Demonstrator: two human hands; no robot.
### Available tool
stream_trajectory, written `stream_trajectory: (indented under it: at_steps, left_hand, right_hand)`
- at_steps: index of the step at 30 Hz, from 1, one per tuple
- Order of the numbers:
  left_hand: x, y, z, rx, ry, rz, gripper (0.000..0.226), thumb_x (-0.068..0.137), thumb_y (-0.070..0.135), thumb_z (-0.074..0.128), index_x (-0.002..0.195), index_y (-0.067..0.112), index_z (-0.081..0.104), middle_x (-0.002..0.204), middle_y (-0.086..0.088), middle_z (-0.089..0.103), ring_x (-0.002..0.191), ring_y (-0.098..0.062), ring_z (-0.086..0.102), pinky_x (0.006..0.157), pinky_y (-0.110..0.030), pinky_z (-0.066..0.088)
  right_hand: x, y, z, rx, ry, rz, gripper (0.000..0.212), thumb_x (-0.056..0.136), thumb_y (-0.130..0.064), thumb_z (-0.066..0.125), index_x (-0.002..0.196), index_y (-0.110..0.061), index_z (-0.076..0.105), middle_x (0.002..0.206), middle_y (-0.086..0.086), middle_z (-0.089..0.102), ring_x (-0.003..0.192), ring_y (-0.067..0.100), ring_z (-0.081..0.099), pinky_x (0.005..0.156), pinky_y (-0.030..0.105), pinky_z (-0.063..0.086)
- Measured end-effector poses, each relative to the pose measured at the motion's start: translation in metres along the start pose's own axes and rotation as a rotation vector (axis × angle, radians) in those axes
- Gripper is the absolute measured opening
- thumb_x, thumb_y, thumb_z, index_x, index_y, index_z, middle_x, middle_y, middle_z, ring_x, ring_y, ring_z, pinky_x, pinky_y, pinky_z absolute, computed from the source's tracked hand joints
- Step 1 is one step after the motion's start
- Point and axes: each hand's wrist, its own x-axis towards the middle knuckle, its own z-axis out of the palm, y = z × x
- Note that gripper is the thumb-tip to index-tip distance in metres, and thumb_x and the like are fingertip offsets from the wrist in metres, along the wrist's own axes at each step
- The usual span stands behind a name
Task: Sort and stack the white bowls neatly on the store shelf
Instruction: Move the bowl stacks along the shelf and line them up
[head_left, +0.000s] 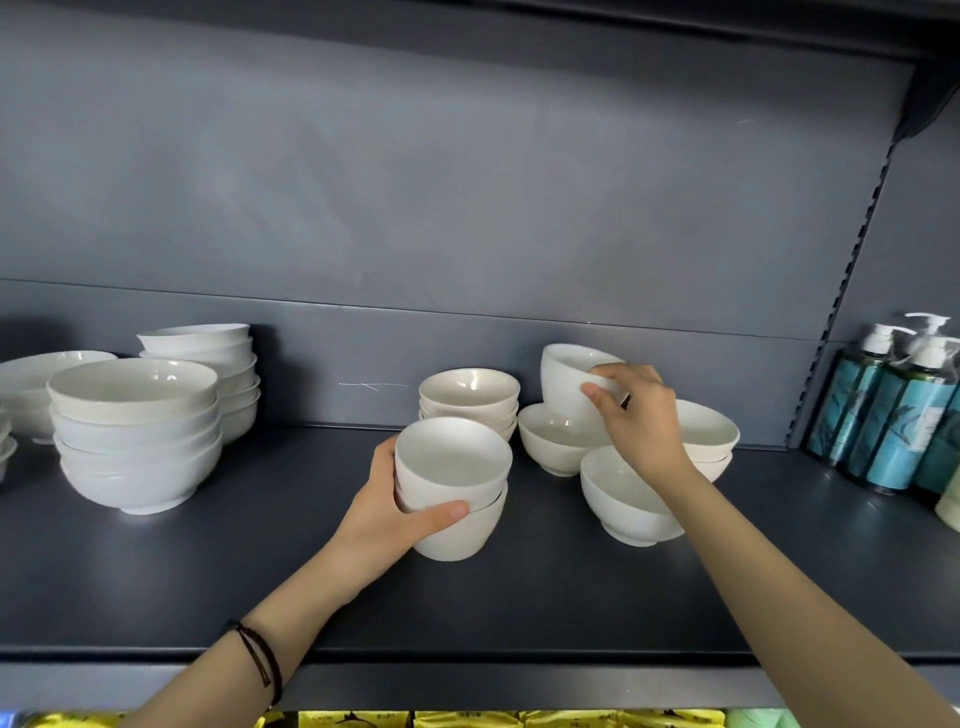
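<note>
Head-cam view down onto a dark grey store shelf (311, 571) w/ matching back panel (467, 182). Near ctr, left grip (387, 514) clamped on a two-bowl stack (462, 525) of small white bowls, thumb across the front wall, fingers hidden behind; stack leaning slightly, base at or just above the shelf, cannot tell which. Dark cord band (260, 660) round that wrist. To the right, right grip (641, 421) pinching a tilted bowl (569, 376) by its rim, thumb on the outer wall, fingers curled over the edge; held above a loose bowl (550, 439), contact between the two unclear. Just in front of that arm, a single front bowl (623, 499) upright on the shelf; behind the wrist, a right-hand pair (709, 428), approx two nested, partly hidden. Directly behind the held stack, a rear small stack (470, 392) of several nested bowls, close to the back panel. Well apart at left, a large-bowl stack (135, 431) w/ a second tall stack (208, 358) behind it & a plate (31, 374) at the far-left edge. At far right, teal pump bottles (898, 415) standing upright. Below the shelf lip, yellow packs (467, 719), labels too blurred to read
</note>
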Motion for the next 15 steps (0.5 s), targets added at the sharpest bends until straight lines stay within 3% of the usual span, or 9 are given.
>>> stream_trajectory:
  at_steps: [4,10,15]
  left_hand:
    - [0.000,0.000,0.000,-0.015,-0.011,0.003,0.094,0.052,0.042,0.084,0.130,0.038,0.032,0.120,0.023,0.053,0.099,0.019,0.053,0.072,-0.004,0.047]
    - [-0.001,0.001,0.000,-0.031,-0.010,0.026,0.092,0.052,0.040,0.084,0.130,0.035,0.035,0.121,0.022,0.053,0.098,0.019,0.053,0.073,-0.003,0.046]
    - [-0.001,0.000,-0.001,-0.038,-0.009,0.036,0.087,0.058,0.033,0.083,0.131,0.035,0.036,0.121,0.021,0.054,0.099,0.019,0.054,0.073,-0.002,0.046]
  right_hand:
    - [-0.003,-0.023,-0.007,0.105,0.093,-0.047,0.017,0.088,-0.013,0.069,0.103,-0.006,0.071,0.090,-0.028,0.051,0.092,0.021,0.053,0.070,0.003,0.035]
    - [-0.011,-0.060,-0.012,0.273,0.018,-0.144,0.009,0.087,-0.014,0.070,0.096,-0.015,0.072,0.090,-0.023,0.059,0.096,0.011,0.053,0.071,0.006,0.038]
    - [-0.034,-0.080,-0.001,0.434,-0.138,-0.177,0.011,0.081,-0.022,0.068,0.089,-0.029,0.070,0.088,-0.026,0.064,0.098,0.003,0.055,0.085,0.015,0.042]
